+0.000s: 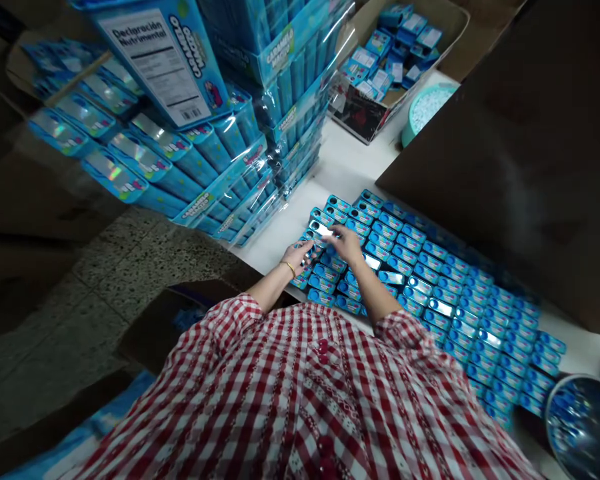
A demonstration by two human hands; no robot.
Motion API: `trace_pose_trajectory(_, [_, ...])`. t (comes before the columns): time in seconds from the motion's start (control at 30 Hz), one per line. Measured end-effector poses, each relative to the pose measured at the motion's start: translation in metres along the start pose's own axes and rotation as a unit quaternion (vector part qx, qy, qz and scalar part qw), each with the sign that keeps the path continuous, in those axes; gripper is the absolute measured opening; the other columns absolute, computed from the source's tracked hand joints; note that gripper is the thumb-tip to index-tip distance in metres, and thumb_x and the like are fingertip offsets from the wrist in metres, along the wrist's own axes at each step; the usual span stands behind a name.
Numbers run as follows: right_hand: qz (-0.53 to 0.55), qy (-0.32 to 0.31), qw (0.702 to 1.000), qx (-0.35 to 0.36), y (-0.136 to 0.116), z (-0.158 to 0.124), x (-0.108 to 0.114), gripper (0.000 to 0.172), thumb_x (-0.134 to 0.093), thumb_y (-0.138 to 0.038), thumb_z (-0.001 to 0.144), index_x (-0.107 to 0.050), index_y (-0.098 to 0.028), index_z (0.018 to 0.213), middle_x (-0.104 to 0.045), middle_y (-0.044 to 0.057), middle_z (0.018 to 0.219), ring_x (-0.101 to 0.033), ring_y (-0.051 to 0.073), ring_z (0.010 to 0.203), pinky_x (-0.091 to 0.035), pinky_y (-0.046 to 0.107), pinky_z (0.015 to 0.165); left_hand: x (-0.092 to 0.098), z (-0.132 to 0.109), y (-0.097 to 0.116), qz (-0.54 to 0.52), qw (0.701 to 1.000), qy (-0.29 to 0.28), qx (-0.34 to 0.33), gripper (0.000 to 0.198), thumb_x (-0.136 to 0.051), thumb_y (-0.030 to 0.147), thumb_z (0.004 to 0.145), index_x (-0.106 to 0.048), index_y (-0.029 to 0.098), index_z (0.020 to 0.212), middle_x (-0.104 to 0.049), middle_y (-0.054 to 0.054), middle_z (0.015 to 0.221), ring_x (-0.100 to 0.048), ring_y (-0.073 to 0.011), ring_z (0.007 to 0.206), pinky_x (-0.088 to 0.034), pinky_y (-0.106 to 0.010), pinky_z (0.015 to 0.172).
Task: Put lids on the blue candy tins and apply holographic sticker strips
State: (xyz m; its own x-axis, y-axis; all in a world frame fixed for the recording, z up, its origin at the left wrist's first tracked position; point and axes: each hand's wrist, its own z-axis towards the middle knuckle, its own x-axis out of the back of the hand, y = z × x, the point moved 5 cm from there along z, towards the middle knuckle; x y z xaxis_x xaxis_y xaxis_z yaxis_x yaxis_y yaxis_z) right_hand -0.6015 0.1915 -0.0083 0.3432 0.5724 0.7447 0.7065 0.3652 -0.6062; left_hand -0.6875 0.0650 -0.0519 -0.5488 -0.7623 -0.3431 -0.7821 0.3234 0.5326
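Observation:
Rows of small blue candy boxes (430,280) lie side by side on a white table (345,167). My left hand (299,255), with a gold bracelet at the wrist, curls its fingers around a box at the near left end of the rows. My right hand (347,241) pinches a small blue box (323,229) with a shiny top, just above the rows. Both hands are close together at the left end of the array.
Tall stacks of shrink-wrapped blue cartons (215,133) stand at the left. A cardboard box of small blue boxes (395,47) and a teal bowl (425,107) are at the back. A dark cardboard flap (520,153) overhangs the right; a metal bowl (583,427) sits bottom right.

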Motion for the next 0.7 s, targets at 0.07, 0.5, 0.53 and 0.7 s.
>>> trace_pose_trajectory(0.07, [0.069, -0.056, 0.995, 0.037, -0.01, -0.017, -0.018, 0.021, -0.06, -0.035, 0.081, -0.069, -0.023, 0.095, -0.069, 0.003, 0.096, -0.062, 0.017, 0.091, -0.047, 0.027, 0.082, -0.005, 0.003, -0.003, 0.012, 1.0, -0.005, -0.003, 0.018, -0.066, 0.028, 0.078, -0.054, 0.015, 0.077, -0.057, 0.002, 0.058, -0.052, -0.0047, 0.044, -0.027, -0.014, 0.037])
trace_pose_trajectory(0.5, [-0.136, 0.053, 0.979, -0.141, 0.059, 0.079, 0.06, 0.022, -0.06, -0.018, 0.077, -0.067, -0.014, 0.098, -0.068, 0.009, 0.1, -0.061, 0.02, 0.097, -0.046, 0.03, 0.086, -0.018, -0.008, 0.015, -0.007, 0.997, -0.075, 0.019, 0.016, -0.066, 0.025, 0.077, -0.057, 0.013, 0.079, -0.066, -0.005, 0.071, -0.062, -0.0091, 0.057, -0.036, -0.014, 0.042])
trace_pose_trajectory(0.53, [-0.161, 0.027, 0.975, -0.153, 0.058, 0.089, 0.058, 0.025, -0.063, -0.017, 0.076, -0.067, -0.014, 0.1, -0.067, 0.011, 0.104, -0.061, 0.022, 0.1, -0.046, 0.031, 0.086, -0.019, -0.009, 0.016, -0.011, 0.997, -0.075, 0.022, 0.015, -0.066, 0.025, 0.077, -0.057, 0.012, 0.08, -0.067, -0.005, 0.072, -0.062, -0.0092, 0.058, -0.036, -0.014, 0.042])
trace_pose_trajectory(0.7, [-0.211, -0.066, 0.947, -0.232, 0.058, 0.121, 0.051, 0.047, -0.075, -0.023, 0.068, -0.062, -0.01, 0.111, -0.062, 0.02, 0.111, -0.059, 0.028, 0.105, -0.047, 0.037, 0.086, -0.021, -0.008, 0.021, -0.037, 0.996, -0.072, 0.041, 0.013, -0.065, 0.024, 0.078, -0.059, 0.013, 0.083, -0.068, -0.007, 0.076, -0.063, -0.0095, 0.06, -0.038, -0.014, 0.042])
